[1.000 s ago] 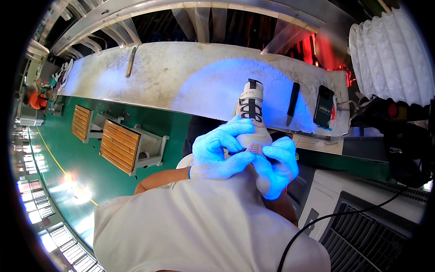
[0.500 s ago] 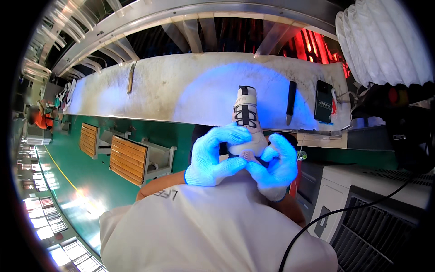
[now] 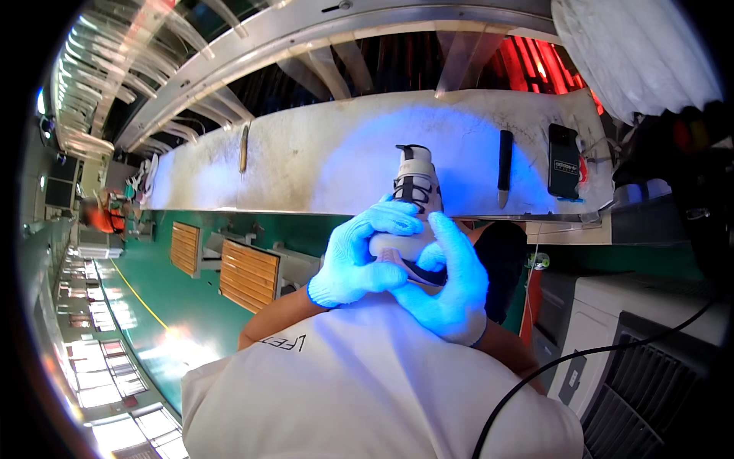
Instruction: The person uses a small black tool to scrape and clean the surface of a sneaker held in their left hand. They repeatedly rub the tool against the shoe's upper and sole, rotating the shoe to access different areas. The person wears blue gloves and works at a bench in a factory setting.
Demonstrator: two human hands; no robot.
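A pale sneaker (image 3: 415,166) with black laces and a dark heel loop points its toe at me, held at the near edge of the workbench. My left hand (image 3: 358,256), in a white glove lit blue, wraps the left side, with the thumb by the toe. My right hand (image 3: 453,284), gloved alike, grips the right side and front of the sole, its index finger stretched along the upper. Both hands are closed on the shoe and hide much of its sides. The sole's front edge shows between them.
On the pale workbench (image 3: 294,157) lie a black-handled knife (image 3: 505,168) and a dark phone (image 3: 563,161) at right, and a thin tool (image 3: 244,149) at left. A white ribbed duct (image 3: 634,53) hangs at upper right. Slatted wooden tops (image 3: 248,275) stand on the green floor.
The view has shifted, so the bench things sit further right. My right hand's fingers have straightened along the shoe's side, and the toe has moved slightly left and tilted between my hands.
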